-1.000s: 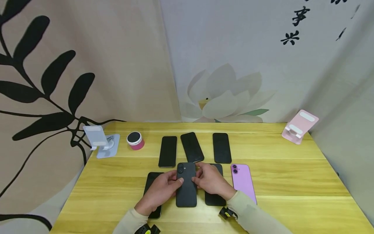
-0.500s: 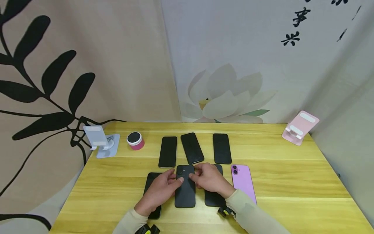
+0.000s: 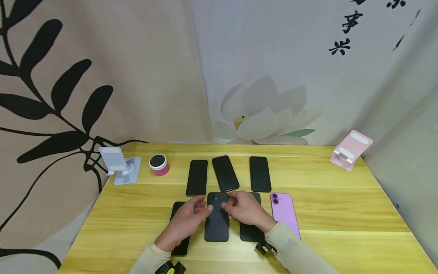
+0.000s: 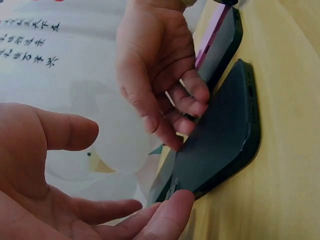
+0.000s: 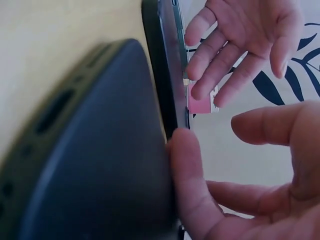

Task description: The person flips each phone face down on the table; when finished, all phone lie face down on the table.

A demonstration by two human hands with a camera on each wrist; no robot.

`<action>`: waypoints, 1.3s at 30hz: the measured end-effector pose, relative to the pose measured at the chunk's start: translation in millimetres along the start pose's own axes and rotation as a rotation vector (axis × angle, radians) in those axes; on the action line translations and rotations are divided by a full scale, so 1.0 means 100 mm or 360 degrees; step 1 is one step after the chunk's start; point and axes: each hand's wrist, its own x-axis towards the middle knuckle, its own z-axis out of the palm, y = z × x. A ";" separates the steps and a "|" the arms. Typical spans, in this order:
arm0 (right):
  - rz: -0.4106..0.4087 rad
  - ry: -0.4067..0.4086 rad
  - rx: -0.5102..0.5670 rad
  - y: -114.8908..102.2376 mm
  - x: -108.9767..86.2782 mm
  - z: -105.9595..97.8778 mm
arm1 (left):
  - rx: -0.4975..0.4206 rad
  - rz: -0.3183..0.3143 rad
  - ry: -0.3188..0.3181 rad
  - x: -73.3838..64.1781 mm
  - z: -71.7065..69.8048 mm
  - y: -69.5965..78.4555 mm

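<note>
The dark middle phone (image 3: 217, 228) lies flat, camera side up, near the middle of the table (image 3: 342, 213), well in from its back edge, between a black phone (image 3: 181, 247) and a charcoal phone (image 3: 251, 234). The left hand (image 3: 188, 219) is spread at its left side (whether the thumb touches, I cannot tell); the right hand (image 3: 248, 208) is loosely parted at its right, seemingly touching, pinching nothing. The step looks like straightening it; next calls for withdrawing both hands without nudging it.
</note>
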 end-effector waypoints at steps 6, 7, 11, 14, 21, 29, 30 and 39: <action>-0.0082 0.0057 -0.0053 -0.05 -0.02 0.02 | -0.0062 0.0009 0.0053 -0.02 -0.11 -0.03; -0.0091 0.0050 -0.0043 -0.06 -0.02 0.02 | -0.0055 0.0006 0.0066 -0.02 -0.13 -0.04; -0.0115 0.0002 0.0012 -0.13 -0.01 0.06 | -0.0032 -0.0004 0.0117 -0.03 -0.23 -0.08; -0.0119 -0.0040 0.0054 -0.19 0.01 0.11 | 0.0016 -0.0024 0.0156 -0.05 -0.32 -0.12; -0.0178 -0.0145 0.0161 -0.36 0.07 0.30 | 0.0081 -0.0151 0.0215 -0.10 -0.55 -0.21; -0.0159 -0.0277 0.0276 -0.51 0.04 0.50 | 0.0155 -0.0244 0.0182 -0.15 -0.69 -0.35; -0.0147 -0.0290 0.0288 -0.53 0.03 0.53 | 0.0148 -0.0257 0.0171 -0.15 -0.69 -0.37; -0.0061 -0.0288 0.0409 -0.60 -0.02 0.68 | 0.0043 -0.0350 0.0141 -0.12 -0.71 -0.44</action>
